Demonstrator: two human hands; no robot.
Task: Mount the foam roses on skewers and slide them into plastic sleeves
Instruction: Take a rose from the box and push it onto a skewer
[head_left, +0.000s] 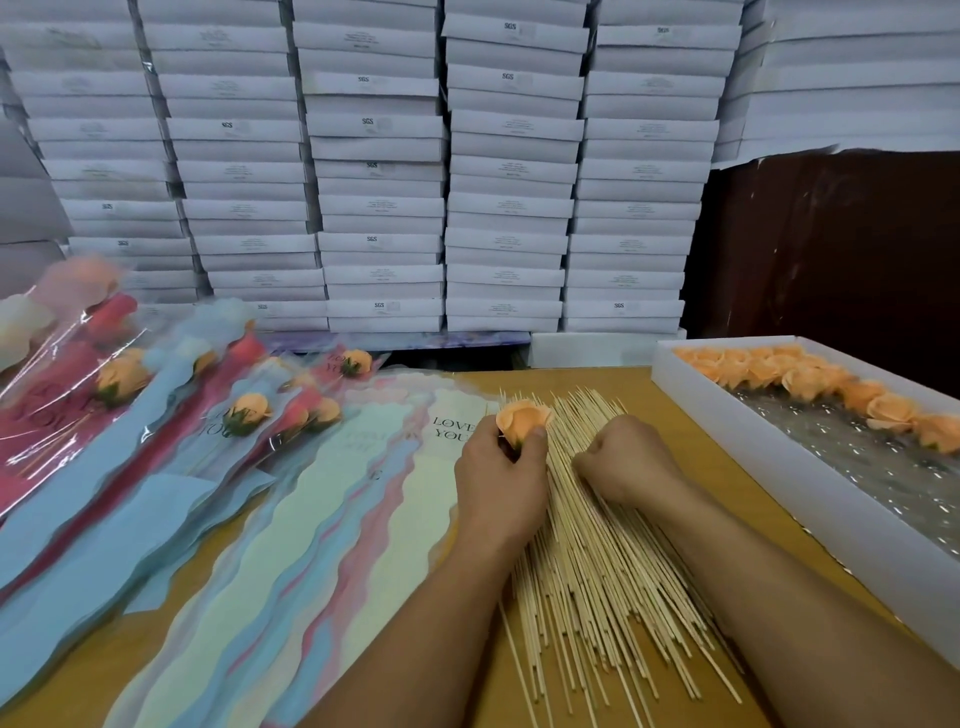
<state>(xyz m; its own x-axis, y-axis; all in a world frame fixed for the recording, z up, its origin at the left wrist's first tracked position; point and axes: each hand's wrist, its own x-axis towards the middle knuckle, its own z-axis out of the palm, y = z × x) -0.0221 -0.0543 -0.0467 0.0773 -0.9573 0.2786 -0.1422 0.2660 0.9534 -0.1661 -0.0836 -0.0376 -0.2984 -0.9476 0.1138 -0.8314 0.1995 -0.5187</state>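
My left hand (501, 475) grips an orange foam rose (522, 420) by its green base, bloom pointing away from me. My right hand (626, 460) is curled with its fingertips down in the pile of bamboo skewers (587, 566) that fans across the table; whether it pinches a skewer is hidden. A spread of empty pastel plastic sleeves (332, 519) printed "LOVE YOU" lies left of my left hand. Finished sleeved roses (249, 413) lie piled at the far left.
A white tray (810, 467) along the right edge holds several loose orange roses (810, 376) on clear film. Stacks of white flat boxes (509, 171) wall off the back. A dark brown panel (831, 244) stands at the back right. The table (649, 395) is tan wood.
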